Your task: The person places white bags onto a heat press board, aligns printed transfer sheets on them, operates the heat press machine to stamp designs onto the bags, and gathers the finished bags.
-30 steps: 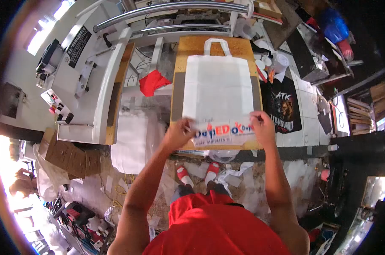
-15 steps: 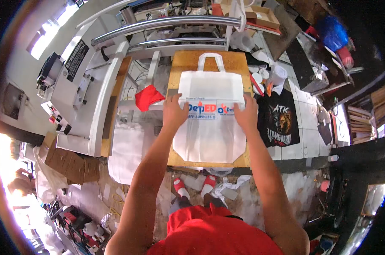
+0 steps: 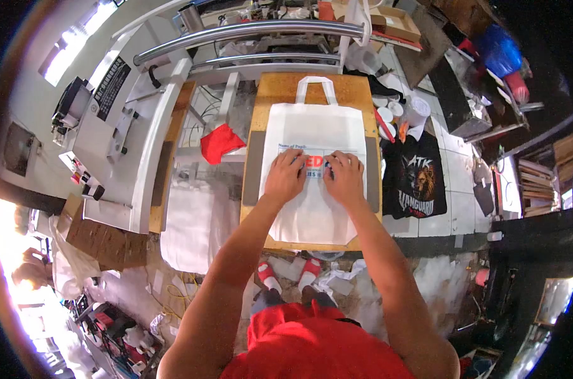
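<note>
A white tote bag (image 3: 318, 126) lies flat on a wooden board (image 3: 274, 91), its handle loop pointing away from me. Blue and red print crosses its middle, partly covered by my fingers. My left hand (image 3: 286, 177) rests on the left part of the print, palm down with fingers laid out. On the right part of the print lies my right hand (image 3: 345, 177), also flat with its fingers extended. Neither hand grips anything. A grey pad (image 3: 255, 164) shows beneath the bag along both sides.
A white machine frame with steel bars (image 3: 255, 28) spans the far side. To the left are a red cloth (image 3: 222, 144) and a stack of white bags (image 3: 192, 221). Right of the board lie a black printed shirt (image 3: 416, 180) and white containers (image 3: 415, 110).
Both hands have moved inward from the bag's side edges onto the print. The bag looks flatter, and more of the grey pad shows at its sides.
</note>
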Demonstrator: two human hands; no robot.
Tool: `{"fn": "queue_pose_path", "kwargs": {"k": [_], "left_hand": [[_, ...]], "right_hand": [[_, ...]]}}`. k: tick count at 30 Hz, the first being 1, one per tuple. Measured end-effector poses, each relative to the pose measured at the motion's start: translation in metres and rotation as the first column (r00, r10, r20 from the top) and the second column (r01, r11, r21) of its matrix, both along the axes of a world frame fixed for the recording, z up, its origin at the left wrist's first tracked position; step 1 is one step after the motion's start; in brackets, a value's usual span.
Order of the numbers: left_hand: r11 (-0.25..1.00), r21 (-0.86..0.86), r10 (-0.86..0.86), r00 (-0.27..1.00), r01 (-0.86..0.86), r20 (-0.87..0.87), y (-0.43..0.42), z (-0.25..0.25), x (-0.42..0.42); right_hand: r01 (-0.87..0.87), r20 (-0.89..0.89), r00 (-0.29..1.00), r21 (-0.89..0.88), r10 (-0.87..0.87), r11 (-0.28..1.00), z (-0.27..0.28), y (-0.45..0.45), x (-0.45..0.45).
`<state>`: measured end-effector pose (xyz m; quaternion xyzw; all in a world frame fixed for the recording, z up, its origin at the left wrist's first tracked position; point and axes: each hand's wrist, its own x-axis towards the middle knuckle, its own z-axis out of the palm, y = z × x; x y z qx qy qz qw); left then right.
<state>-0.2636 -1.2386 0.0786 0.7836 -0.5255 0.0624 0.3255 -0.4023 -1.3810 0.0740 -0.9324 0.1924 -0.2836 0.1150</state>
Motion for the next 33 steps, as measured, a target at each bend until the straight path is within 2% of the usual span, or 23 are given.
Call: {"fn": "queue_pose_path", "kwargs": {"k": [2, 4, 8, 16, 20, 26, 29, 31, 32, 33], "left_hand": [[1.0, -0.006, -0.017, 1.0, 0.017, -0.025, -0.001, 0.001, 0.002], [0.998, 0.054, 0.033, 0.998, -0.036, 0.057, 0.002, -0.001, 0.005], [0.997, 0.068, 0.037, 0.993, -0.045, 0.116, 0.013, -0.002, 0.009], [0.993, 0.075, 0.096, 0.995, -0.094, -0.016, 0.019, 0.005, 0.006], [0.989, 0.078, 0.124, 0.992, -0.126, 0.021, 0.021, 0.004, 0.004], [0.995, 0.061, 0.087, 0.995, -0.084, -0.05, 0.02, 0.003, 0.007], [0.99, -0.011, 0.144, 0.988, -0.144, 0.049, 0.037, 0.019, 0.002], [0.985, -0.053, 0.167, 0.985, -0.165, 0.036, 0.068, 0.038, -0.013], [0.978, -0.067, 0.2, 0.98, -0.2, -0.007, 0.09, 0.039, -0.022], [0.968, -0.086, 0.233, 0.971, -0.237, -0.048, 0.111, 0.042, -0.027]], "right_hand": [[0.003, 0.002, 1.0, -0.009, -0.003, 1.0, 0.006, -0.001, 0.0], [0.013, 0.001, 1.0, 0.002, -0.013, 1.0, 0.007, -0.002, -0.002], [0.013, -0.03, 0.999, 0.012, -0.013, 1.0, 0.012, -0.001, -0.004], [0.021, -0.005, 1.0, -0.018, -0.021, 1.0, 0.012, 0.002, -0.004], [0.007, 0.015, 1.0, -0.007, -0.006, 1.0, 0.009, 0.001, -0.006], [0.01, 0.039, 0.999, -0.031, -0.008, 0.999, 0.009, 0.0, -0.006], [-0.001, 0.194, 0.981, -0.093, 0.019, 0.996, 0.022, 0.006, -0.011], [-0.008, 0.227, 0.974, -0.004, 0.009, 1.0, 0.042, 0.014, -0.026], [-0.094, 0.37, 0.926, 0.025, 0.078, 0.995, 0.049, 0.017, -0.037], [-0.093, 0.363, 0.928, 0.03, 0.076, 0.995, 0.055, 0.02, -0.051]]}}
